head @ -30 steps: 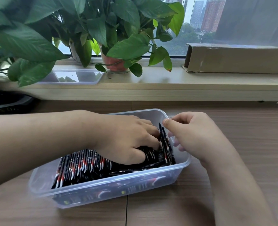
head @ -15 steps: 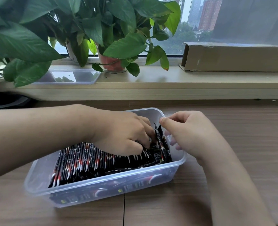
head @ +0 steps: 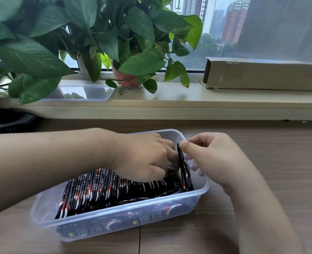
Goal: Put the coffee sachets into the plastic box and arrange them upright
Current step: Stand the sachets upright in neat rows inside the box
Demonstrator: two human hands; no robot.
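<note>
Now: right grip [head: 212,158] pinching top of black-red end sachet [head: 185,173] inside clear rectangular plastic box [head: 171,135], by its right wall. Left grip [head: 144,158] curled into packed black-red-white sachet row [head: 100,187]; cannot tell if pinching. Risk: early release, row slumps into gap, end sachet wedges crooked.

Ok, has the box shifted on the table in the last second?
No. The box has not slid either way: its front wall still crosses the table seam at the same spot.

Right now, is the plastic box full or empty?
Mostly full: coffee sachets stand on edge along most of the plastic box, with gaps at both ends.
</note>
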